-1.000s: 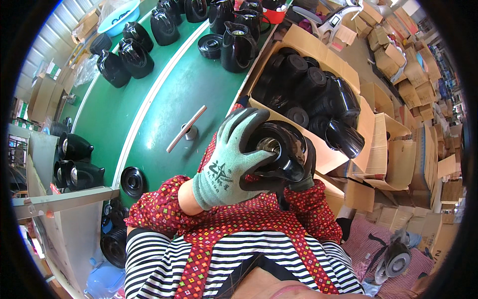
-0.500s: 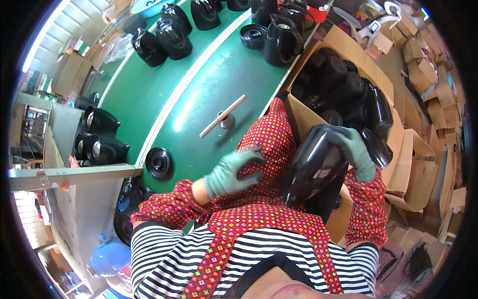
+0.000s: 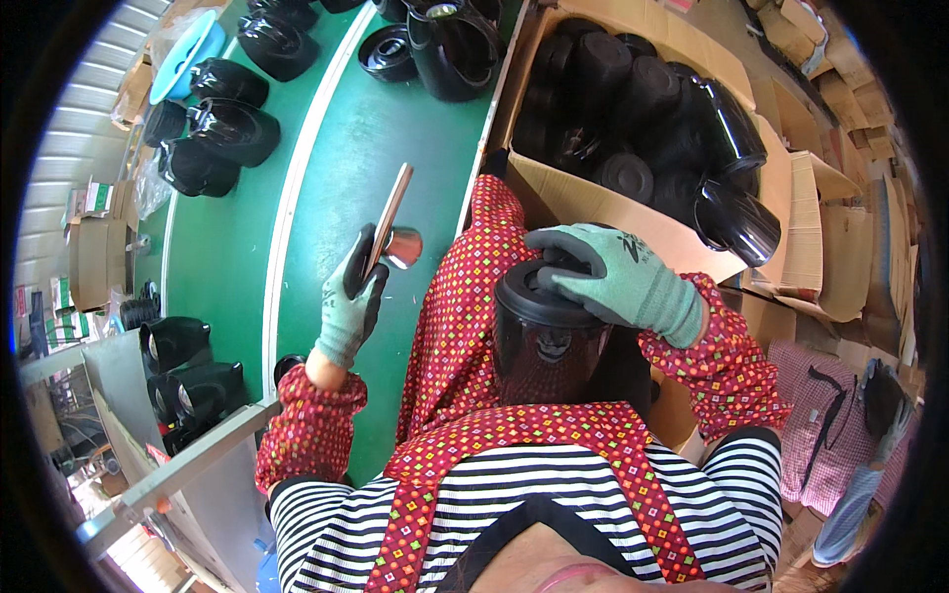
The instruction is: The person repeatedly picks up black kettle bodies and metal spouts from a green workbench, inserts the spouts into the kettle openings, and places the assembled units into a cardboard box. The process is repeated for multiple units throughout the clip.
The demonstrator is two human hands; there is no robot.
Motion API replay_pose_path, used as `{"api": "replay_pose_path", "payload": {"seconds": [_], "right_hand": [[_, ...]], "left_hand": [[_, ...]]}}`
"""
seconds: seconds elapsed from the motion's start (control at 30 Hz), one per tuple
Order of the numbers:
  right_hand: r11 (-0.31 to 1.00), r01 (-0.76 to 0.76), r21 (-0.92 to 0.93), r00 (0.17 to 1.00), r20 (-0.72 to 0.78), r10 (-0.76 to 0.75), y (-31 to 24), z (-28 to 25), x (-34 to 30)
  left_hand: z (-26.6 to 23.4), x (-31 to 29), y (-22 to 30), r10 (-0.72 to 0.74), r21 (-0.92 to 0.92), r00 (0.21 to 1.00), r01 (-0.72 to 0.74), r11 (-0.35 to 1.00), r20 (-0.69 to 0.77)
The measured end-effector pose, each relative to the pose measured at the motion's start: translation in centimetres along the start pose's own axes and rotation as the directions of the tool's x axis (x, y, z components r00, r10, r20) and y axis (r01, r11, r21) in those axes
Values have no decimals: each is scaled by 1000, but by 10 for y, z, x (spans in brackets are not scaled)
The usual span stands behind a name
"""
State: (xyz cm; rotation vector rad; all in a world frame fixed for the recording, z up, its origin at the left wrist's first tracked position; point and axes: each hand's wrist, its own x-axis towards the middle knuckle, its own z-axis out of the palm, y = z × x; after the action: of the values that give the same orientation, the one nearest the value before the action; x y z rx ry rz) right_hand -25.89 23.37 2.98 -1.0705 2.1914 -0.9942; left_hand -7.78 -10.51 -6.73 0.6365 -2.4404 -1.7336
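In my left hand (image 3: 351, 301), gloved in green with dark palm, is a T-shaped tool (image 3: 403, 245) with a long pale bar and a short shiny round socket. The fingers close on the bar's lower end, above the green table. My right hand (image 3: 623, 282), in a matching glove, grips the round black end of a glossy black jug (image 3: 549, 361). That end faces up, and the jug stands on my lap against the red patterned apron. Its lower part is hidden; whether the gripped end is base or lid, I cannot tell.
An open cardboard box (image 3: 593, 188) full of black jugs (image 3: 633, 94) stands at the right of the green table (image 3: 326, 217). More black jugs (image 3: 450, 49) and round black parts (image 3: 388, 51) sit at the far end. A blue basin (image 3: 188, 57) is at far left, a metal rail (image 3: 178, 474) nearer.
My left hand has reached forward and taken the T-shaped tool off the table. The jug has swung upright, round end up, with my right hand now over that end. My view has shifted.
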Motion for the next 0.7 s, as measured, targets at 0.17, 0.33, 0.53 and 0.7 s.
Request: {"api": "replay_pose_path", "payload": {"seconds": [0.17, 0.33, 0.53, 0.7], "right_hand": [[759, 416, -501, 766, -256, -590, -27, -32, 42], [810, 554, -192, 788, -193, -585, 29, -30, 78], [764, 515, 388, 856, -276, -436, 105, 35, 73], [682, 438, 585, 898, -263, -352, 126, 63, 59]], "left_hand": [[14, 1, 140, 171, 139, 961, -203, 969, 217], [27, 23, 226, 111, -190, 731, 26, 981, 674], [74, 70, 207, 679, -236, 477, -693, 681, 558], [145, 47, 221, 624, -191, 382, -730, 656, 682]]}}
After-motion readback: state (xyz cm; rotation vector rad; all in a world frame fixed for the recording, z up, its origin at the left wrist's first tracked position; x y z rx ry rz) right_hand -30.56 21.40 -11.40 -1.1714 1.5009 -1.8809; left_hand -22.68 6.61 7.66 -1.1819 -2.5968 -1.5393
